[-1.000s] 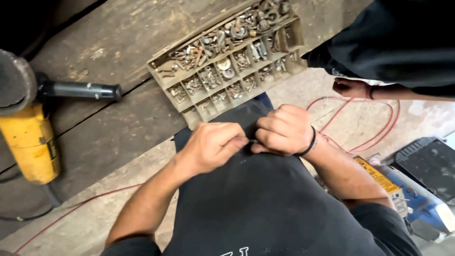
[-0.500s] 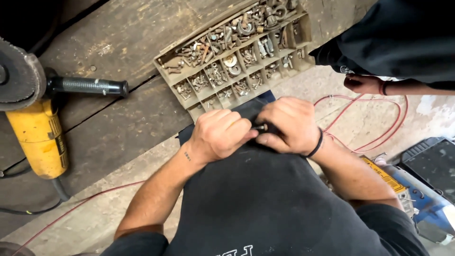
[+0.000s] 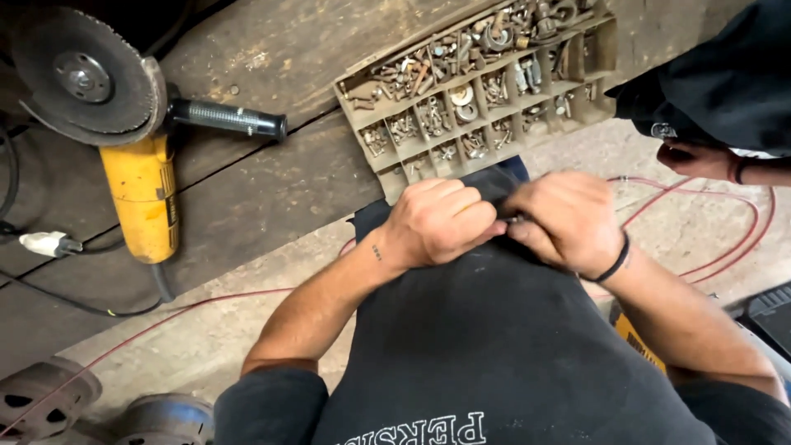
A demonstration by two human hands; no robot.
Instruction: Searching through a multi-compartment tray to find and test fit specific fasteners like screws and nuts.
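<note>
A small metal part [image 3: 512, 219] sits pinched between the two hands, just in front of the person's dark shirt [image 3: 494, 346] and just below the near edge of the parts tray [image 3: 486, 82]. Only a glint of it shows between the fingertips, so its long axis and the way it points cannot be told.

The left hand [image 3: 441, 221] is clenched into a loose fist, knuckles up, its fingertips closed on the part from the left. The right hand [image 3: 568, 221] curls over from the right, thumb and forefinger meeting the part; a black band circles its wrist. Both forearms angle in from the lower corners and meet at the middle.

Compared with half a second ago, the hands sit the same way against each other, a little lower relative to the tray, and the grinder [image 3: 136, 156] lies further into view on the wooden tabletop [image 3: 272, 181], its disc at upper left and its yellow body pointing toward the person.

Another person's hand [image 3: 696, 161] shows at the right edge under a dark sleeve, near a red cable [image 3: 725, 247] on the floor.
</note>
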